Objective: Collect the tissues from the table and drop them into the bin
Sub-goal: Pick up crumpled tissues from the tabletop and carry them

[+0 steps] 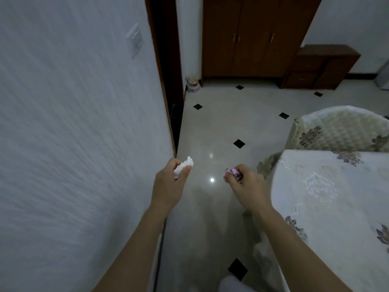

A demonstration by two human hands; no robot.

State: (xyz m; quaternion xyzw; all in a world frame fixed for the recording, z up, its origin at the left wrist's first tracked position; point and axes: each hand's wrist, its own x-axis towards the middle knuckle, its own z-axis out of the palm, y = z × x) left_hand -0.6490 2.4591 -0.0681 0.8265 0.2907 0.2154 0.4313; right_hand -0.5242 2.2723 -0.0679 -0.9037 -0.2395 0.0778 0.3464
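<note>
My left hand (168, 186) is closed around a crumpled white tissue (184, 166) that sticks out above the fingers. My right hand (247, 186) grips a crumpled pink-purple tissue (234, 173). Both hands are held out over the glossy tiled floor, left of the table (336, 207) with its white floral cloth. A small pale bin (192, 85) stands far ahead on the floor, against the wall beside the door frame.
A white textured wall (73, 133) runs close along my left, with a dark door frame (166, 70) ahead. A cloth-covered chair (341, 129) stands beyond the table. A brown wardrobe (252, 36) and low drawer unit (320, 66) line the far wall.
</note>
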